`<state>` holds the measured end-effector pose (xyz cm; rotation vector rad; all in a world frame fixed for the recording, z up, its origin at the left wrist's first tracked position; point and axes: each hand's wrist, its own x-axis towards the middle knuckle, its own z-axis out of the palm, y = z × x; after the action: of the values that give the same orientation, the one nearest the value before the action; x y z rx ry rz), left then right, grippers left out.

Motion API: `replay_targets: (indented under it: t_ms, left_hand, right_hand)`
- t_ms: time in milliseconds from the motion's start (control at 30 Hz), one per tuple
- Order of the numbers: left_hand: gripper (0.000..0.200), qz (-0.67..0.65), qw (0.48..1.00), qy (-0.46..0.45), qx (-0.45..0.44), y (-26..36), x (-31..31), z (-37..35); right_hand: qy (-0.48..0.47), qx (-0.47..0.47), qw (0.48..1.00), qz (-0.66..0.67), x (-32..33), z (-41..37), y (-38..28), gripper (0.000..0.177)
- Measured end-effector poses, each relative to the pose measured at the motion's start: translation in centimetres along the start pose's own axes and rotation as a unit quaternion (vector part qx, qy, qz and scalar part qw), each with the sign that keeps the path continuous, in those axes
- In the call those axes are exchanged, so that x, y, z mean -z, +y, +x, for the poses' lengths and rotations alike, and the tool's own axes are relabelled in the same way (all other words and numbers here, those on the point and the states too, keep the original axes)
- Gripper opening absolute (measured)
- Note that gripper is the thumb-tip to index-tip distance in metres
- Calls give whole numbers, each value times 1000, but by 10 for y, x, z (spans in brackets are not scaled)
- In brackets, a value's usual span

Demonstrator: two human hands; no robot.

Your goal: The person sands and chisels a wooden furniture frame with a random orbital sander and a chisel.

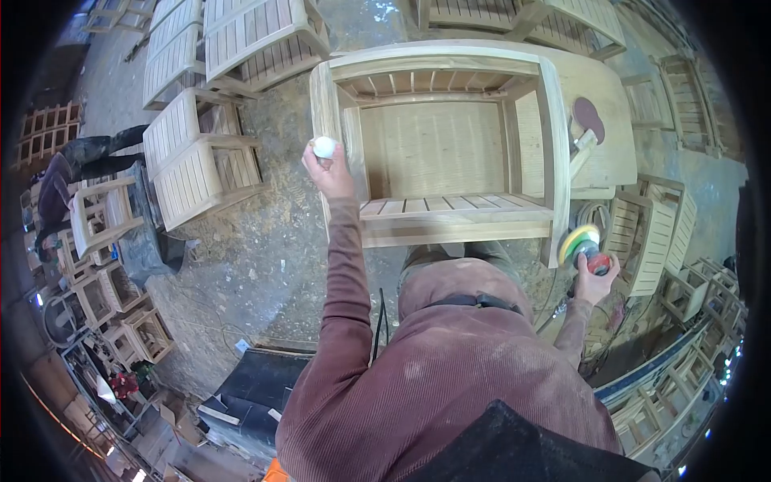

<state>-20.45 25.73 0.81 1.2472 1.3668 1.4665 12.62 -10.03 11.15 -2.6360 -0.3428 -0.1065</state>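
A pale wooden slatted bench frame (pixel 450 218) is in front of me, its bare wood showing saw-smooth faces. My left hand (pixel 328 170) is closed around a small white round object (pixel 324 147), beside the frame's left post; its exact kind is not clear. My right hand (pixel 595 281) grips a red-bodied orbital sander (pixel 597 263) just off the frame's lower right corner. The sander's yellow and green pad faces up and to the left, apart from the wood as far as I can see.
Maroon sanding discs (pixel 589 120) lie on a light plywood board (pixel 606 88) at right. Slatted wooden chairs (pixel 189 157) stand on the left, more at top and right. Another person (pixel 68 173) bends over a chair frame (pixel 104 215) at far left. A cord trails near my right side.
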Motion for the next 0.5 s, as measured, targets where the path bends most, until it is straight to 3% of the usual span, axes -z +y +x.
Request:
replay_targets:
  t_ms: [67, 133, 267, 333, 433, 500]
  left_hand:
    - [35, -23, 1000, -12, 15, 7, -3, -13]
    - [43, -68, 991, -75, 82, 16, -14, -28]
    - [39, -45, 985, -138, 94, 37, -34, -54]
    - [44, 15, 982, -173, 72, 37, -37, -63]
    - [44, 68, 980, -170, 77, 56, -52, -83]
    - [45, 135, 970, -178, 94, 76, -66, -96]
  right_hand:
    - [1, -4, 1000, 14, -6, 9, 1, 64]
    - [19, 55, 998, -4, -8, 19, 3, 62]
    - [63, 117, 991, 1, -24, 44, 23, 63]
    - [-3, 85, 996, -10, -34, 65, 36, 65]
    - [-41, 131, 990, -31, -65, 110, 69, 68]
    - [-172, 39, 982, -65, -89, 140, 81, 67]
